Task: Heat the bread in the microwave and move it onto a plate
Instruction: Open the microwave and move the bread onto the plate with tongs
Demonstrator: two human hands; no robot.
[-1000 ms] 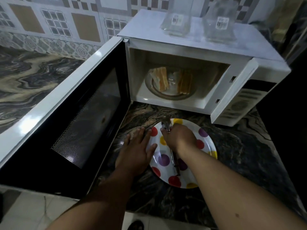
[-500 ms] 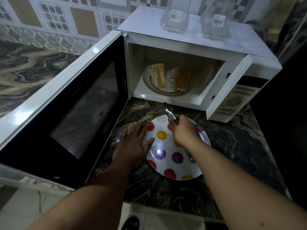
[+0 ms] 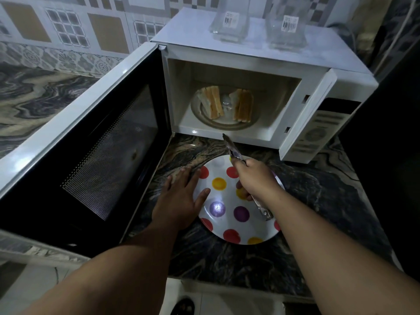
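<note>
Head view, barcode labels (image 3: 231,18) unreadable, jars (image 3: 228,26)

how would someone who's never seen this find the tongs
Start at the open microwave and drop to the spotted plate on the counter before it. The tongs are the thin metal tool in the right hand above that plate, tips pointing into the oven.

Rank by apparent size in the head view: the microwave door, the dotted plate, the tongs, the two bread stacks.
1. Microwave door, nearest the camera, which inflates it.
2. Plate.
3. Tongs.
4. Left bread stack and right bread stack: alike, not ranked.
</note>
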